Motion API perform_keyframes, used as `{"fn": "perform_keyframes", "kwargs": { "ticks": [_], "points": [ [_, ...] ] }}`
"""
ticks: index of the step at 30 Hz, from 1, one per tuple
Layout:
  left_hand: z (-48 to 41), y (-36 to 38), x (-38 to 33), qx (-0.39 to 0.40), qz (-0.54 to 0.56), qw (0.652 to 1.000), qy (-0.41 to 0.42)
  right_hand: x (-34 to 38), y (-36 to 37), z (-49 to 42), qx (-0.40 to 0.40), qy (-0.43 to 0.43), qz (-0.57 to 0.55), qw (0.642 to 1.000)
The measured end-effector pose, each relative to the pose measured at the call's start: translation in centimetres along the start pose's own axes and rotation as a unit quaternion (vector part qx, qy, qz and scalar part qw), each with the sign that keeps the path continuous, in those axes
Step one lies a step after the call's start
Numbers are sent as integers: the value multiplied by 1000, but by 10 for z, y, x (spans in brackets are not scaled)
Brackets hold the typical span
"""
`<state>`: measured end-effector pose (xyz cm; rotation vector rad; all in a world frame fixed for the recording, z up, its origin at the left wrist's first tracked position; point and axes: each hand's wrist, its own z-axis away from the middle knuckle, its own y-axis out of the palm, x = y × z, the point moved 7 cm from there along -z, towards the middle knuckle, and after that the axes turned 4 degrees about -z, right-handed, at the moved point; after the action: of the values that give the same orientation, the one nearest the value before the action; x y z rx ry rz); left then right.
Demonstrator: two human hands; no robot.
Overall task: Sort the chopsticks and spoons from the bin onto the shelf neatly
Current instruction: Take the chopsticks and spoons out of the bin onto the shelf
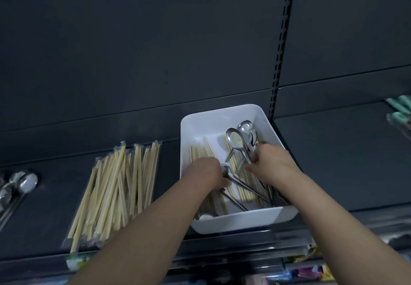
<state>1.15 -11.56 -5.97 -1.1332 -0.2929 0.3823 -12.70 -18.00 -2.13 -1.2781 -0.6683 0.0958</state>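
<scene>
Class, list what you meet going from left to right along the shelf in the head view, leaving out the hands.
shiny metal spoons at the left edge → pile of pale wrapped wooden chopsticks → white rectangular plastic bin → teal-handled items at the far right edge

I count one white rectangular plastic bin [222, 117]; at least six shiny steel spoons [234, 139] inside it; about three more at 9 o'clock; pale bamboo chopsticks [115, 186]: too many to count.
</scene>
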Motion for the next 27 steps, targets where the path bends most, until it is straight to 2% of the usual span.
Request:
{"fn": "perform_keyframes", "kwargs": {
  "ticks": [4, 10, 16, 18, 22, 24, 27],
  "points": [
    [-3, -4, 6, -30, 91, 995, -38, -4, 6, 1, 25, 10, 1, 1000],
    [0, -25, 24, -139, 225, 960, -90, 2, 33, -3, 95, 6, 37, 995],
    [3, -33, 33, -163, 218, 958, -94, 7, 40, 1, 153, -7, 126, 980],
    [3, -32, 33, -164, 229, 955, -89, 6, 42, 0, 164, -8, 101, 981],
    [6, -34, 40, -196, 292, 932, -90, 3, 30, -6, 144, 11, -27, 989],
    [10, -39, 46, -226, 334, 911, -90, 7, 16, -8, 114, 15, -74, 991],
    [20, -50, 63, -265, 428, 859, -96, 30, -3, -12, 70, -3, -112, 991]
  ]
}}
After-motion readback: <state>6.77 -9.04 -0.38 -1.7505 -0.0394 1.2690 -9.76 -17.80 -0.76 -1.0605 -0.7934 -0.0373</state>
